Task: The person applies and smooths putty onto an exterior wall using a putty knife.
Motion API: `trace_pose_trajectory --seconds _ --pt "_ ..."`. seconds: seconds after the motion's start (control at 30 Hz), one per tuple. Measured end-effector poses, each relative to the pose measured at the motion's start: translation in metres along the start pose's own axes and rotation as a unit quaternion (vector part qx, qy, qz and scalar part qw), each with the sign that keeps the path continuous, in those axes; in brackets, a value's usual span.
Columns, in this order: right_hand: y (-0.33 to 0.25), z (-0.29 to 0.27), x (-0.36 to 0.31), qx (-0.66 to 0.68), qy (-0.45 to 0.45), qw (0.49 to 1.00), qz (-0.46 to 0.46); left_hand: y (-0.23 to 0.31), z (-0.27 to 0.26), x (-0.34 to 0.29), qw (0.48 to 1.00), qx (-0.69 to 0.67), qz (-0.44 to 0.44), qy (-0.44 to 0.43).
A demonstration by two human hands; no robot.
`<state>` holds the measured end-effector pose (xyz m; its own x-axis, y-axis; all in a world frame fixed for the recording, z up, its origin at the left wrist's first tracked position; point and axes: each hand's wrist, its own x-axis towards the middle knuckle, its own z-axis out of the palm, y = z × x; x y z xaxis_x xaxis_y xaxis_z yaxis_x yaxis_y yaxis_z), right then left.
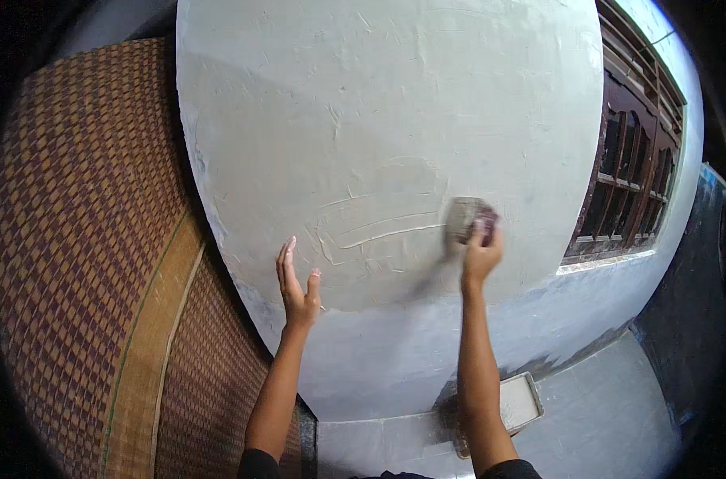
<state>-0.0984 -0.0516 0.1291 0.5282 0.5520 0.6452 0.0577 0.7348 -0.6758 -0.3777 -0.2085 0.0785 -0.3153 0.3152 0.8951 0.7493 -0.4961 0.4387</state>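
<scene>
My right hand (483,249) grips a putty knife (465,217) with a dark red handle and a blade coated in pale putty. The blade lies against the wall (395,104), which wears a coat of cream plaster; the tool is slightly blurred. Raised curved ridges of wet putty (391,230) run leftward from the blade. My left hand (297,283) is raised near the wall's left part, thumb and fingers apart, holding nothing. Whether its fingertips touch the wall I cannot tell.
A rectangular tub (519,401) of pale putty stands on the grey tiled floor (595,407), partly behind my right forearm. A brown woven mat (91,176) covers the left side. At the right is a dark wooden window (630,160) with a white sill. The lower wall (363,359) is bluish white.
</scene>
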Motion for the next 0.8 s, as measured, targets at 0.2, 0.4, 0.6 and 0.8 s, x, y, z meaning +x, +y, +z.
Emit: trace_pose_trajectory --seconds 0.2,0.4,0.6,0.8 --pt "-0.024 0.019 -0.055 0.076 -0.121 0.989 -0.04 0.002 -0.004 -0.001 1.0 0.013 0.003 -0.005" --pt "-0.008 0.079 -0.114 0.007 -0.261 0.951 -0.168 0.006 0.02 -0.006 1.0 -0.015 -0.027 0.0" --pt "0.008 0.001 -0.011 0.01 -0.021 0.999 -0.037 -0.007 -0.002 -0.007 1.0 0.018 -0.021 -0.001" --pt "0.023 -0.018 -0.019 0.071 0.021 0.997 -0.023 -0.012 0.002 -0.01 1.0 0.006 -0.021 -0.004"
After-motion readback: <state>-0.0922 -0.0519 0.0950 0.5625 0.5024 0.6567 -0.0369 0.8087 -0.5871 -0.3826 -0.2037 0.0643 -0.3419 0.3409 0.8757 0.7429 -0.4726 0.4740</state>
